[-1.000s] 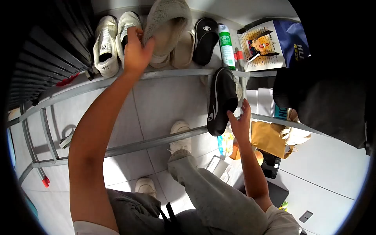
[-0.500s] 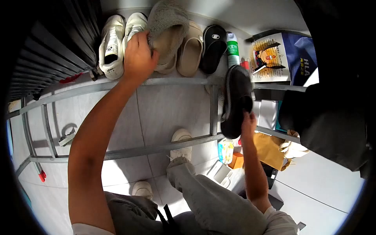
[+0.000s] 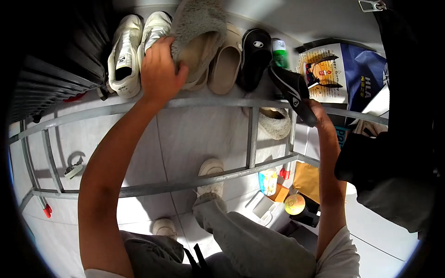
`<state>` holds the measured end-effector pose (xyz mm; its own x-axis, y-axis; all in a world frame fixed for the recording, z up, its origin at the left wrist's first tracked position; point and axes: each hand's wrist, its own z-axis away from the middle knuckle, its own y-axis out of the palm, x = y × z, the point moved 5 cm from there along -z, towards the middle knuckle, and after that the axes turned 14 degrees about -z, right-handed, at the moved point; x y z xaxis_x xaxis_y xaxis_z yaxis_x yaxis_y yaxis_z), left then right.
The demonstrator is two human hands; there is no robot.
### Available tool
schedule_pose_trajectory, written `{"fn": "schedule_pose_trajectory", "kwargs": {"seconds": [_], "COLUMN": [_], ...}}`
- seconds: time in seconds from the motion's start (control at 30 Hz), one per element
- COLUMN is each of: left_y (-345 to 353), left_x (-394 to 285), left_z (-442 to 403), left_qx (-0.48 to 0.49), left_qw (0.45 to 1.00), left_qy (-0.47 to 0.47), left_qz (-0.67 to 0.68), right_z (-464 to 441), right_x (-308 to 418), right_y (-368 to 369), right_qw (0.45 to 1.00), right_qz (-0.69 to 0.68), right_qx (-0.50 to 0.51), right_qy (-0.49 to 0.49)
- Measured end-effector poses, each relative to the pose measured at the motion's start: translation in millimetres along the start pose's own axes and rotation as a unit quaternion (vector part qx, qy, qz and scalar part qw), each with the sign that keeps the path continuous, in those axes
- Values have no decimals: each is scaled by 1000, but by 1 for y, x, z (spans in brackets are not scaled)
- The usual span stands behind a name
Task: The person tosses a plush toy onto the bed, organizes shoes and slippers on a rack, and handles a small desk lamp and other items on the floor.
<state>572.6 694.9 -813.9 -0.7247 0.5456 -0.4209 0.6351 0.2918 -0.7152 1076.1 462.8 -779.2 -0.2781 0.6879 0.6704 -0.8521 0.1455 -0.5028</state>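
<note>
My left hand (image 3: pixel 160 69) is closed at the left edge of a grey fuzzy slipper (image 3: pixel 199 32), its thumb by the insole; the fingers partly cover the right white sneaker (image 3: pixel 156 28). The other white sneaker (image 3: pixel 124 58) stands to the left. My right hand (image 3: pixel 317 112) grips a black slide sandal (image 3: pixel 289 90) by one end, tilted above the metal rail. Left of it, a matching black slide (image 3: pixel 254 58) stands in the row beside a beige clog (image 3: pixel 226 65). A green-and-white spray can (image 3: pixel 279 53) is partly hidden behind the held slide.
A grey metal rail frame (image 3: pixel 204 104) crosses before the shoes. Another fuzzy slipper (image 3: pixel 277 124) lies behind its bars. A blue bag (image 3: pixel 366 69) and a printed card (image 3: pixel 324 69) are at right. Black ribbed luggage (image 3: pixel 60 69) stands left, and a dark bag (image 3: pixel 384 171) hangs right.
My right hand has raised the black slide and turned it, uncovering a fuzzy slipper behind the rail. My left hand stays by the grey slipper. The view has shifted slightly.
</note>
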Motion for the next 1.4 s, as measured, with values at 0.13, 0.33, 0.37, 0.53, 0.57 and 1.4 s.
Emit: {"fn": "schedule_pose_trajectory", "kwargs": {"seconds": [0.13, 0.33, 0.37, 0.53, 0.57, 1.4], "left_y": [-1, -4, -4, -2, -2, 1], "left_x": [0, 0, 0, 2, 3, 0], "left_z": [-1, -2, -2, -2, -2, -1], "left_qx": [21, 31, 36, 38, 40, 44], "left_qw": [1000, 999, 999, 999, 999, 998], "left_qy": [-6, -2, -2, 0, 0, 5], "left_qz": [6, 12, 16, 21, 21, 37], "right_z": [-45, 9, -2, -47, -73, -120], "right_x": [-57, 45, 44, 51, 30, 1], "right_y": [-61, 15, 17, 37, 28, 35], "right_qw": [961, 905, 901, 900, 912, 893], "right_qz": [227, 319, 322, 260, 216, 338], "right_qx": [-152, -254, -261, -338, -338, -293], "right_qy": [-52, -121, -125, -93, -82, -54]}}
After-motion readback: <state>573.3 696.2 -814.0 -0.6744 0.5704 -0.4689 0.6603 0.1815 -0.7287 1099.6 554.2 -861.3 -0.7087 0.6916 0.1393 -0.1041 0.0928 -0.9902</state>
